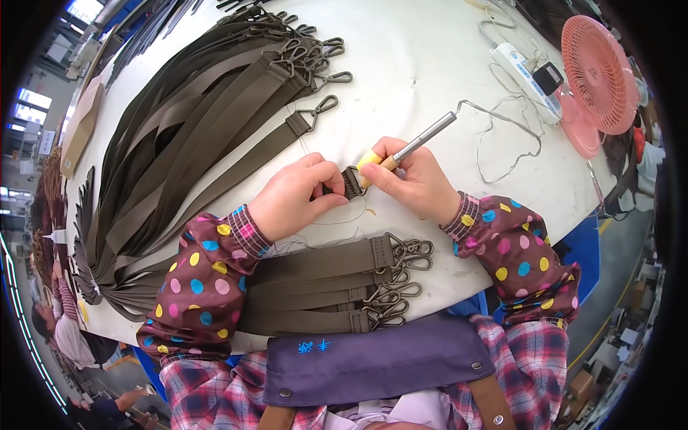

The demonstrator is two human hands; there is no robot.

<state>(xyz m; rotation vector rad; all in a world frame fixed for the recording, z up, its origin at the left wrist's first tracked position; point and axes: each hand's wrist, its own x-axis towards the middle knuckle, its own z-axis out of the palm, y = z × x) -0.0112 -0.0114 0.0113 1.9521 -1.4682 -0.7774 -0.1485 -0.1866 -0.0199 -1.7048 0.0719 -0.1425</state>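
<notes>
My left hand [295, 192] is closed on the end of a dark olive webbing strap [352, 182], thumb and fingers pinching it beside its metal ring. In my right hand [419, 185] is a corded pen-shaped tool [430, 134] with a silver barrel and a yellowish lower part. It slants down toward the strap end, and its tip is partly hidden by my fingers. Just beyond my left hand lies another strap with a metal snap hook [324, 105]. Loose threads trail around the strap ends.
A large bundle of olive straps [165, 143] covers the table's left side. Nearer me, several hooked straps [315, 261] lie stacked. At the right stand a pink fan [598, 75] and a white power strip [527, 79], with the tool's thin cord [512, 122] looped nearby.
</notes>
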